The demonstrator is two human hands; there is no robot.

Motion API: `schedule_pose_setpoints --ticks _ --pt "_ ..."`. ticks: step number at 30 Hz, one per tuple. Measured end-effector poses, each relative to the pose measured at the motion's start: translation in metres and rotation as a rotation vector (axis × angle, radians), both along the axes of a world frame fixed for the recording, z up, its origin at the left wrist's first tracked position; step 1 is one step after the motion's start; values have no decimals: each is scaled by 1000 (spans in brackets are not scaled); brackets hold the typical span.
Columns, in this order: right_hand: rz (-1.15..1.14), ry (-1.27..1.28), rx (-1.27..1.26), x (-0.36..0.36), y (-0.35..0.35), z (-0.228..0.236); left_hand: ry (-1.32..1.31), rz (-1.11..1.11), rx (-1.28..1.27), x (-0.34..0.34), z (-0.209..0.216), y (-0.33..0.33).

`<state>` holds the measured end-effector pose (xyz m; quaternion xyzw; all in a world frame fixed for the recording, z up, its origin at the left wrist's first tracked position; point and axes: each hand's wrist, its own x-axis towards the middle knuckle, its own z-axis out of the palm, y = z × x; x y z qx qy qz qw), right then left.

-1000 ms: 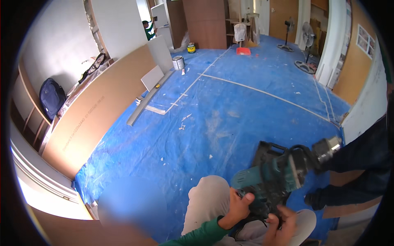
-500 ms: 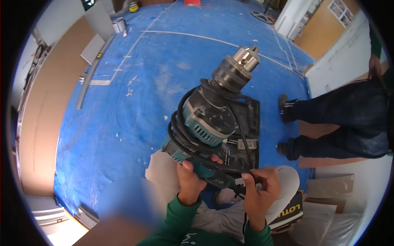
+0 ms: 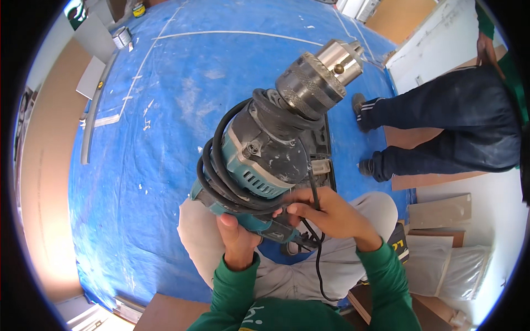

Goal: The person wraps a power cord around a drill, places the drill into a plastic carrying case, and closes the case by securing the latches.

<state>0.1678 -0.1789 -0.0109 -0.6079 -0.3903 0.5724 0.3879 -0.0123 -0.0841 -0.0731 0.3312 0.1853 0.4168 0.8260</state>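
Observation:
A teal and black power drill (image 3: 284,154) is tilted up in front of me, its silver chuck (image 3: 312,91) pointing away and to the right. Its black cord (image 3: 208,165) is wound in several loops round the body and neck. My left hand (image 3: 238,238) grips the drill low at its handle end, thumb on top. Close beside it, my right hand (image 3: 334,215) is closed on the cord near the handle, fingertips partly blurred and hidden. A loose length of cord hangs down over my lap. Behind the drill an open black tool case (image 3: 320,146) is mostly hidden.
Blue sheeting (image 3: 165,160) covers the floor. Another person (image 3: 441,143) stands at the right in dark trousers. Cardboard (image 3: 47,176) and a long grey bar (image 3: 91,129) lie along the left, with a paint can (image 3: 121,37) beyond. A black and yellow box (image 3: 398,245) is by my right knee.
The drill appears larger and closer. My right hand has moved up and left along the cord, from below the handle end to beside the drill body. My left hand keeps its grip.

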Motion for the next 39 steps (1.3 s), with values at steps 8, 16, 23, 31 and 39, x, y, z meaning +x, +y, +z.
schedule_pose_setpoints --ticks 8,16,23,31,39 --pt "114 1072 -18 25 -27 -15 -197 -82 -180 2 -6 -4" --pt "193 1100 -234 24 -23 -31 -504 -174 -198 4 -6 -2" --pt "102 250 -119 23 -6 23 -468 -41 -315 1 4 0" --pt "44 -929 873 44 74 61 -594 -189 -369 0 3 13" --pt "59 -534 237 35 117 -64 -578 -220 -313 -6 10 15"
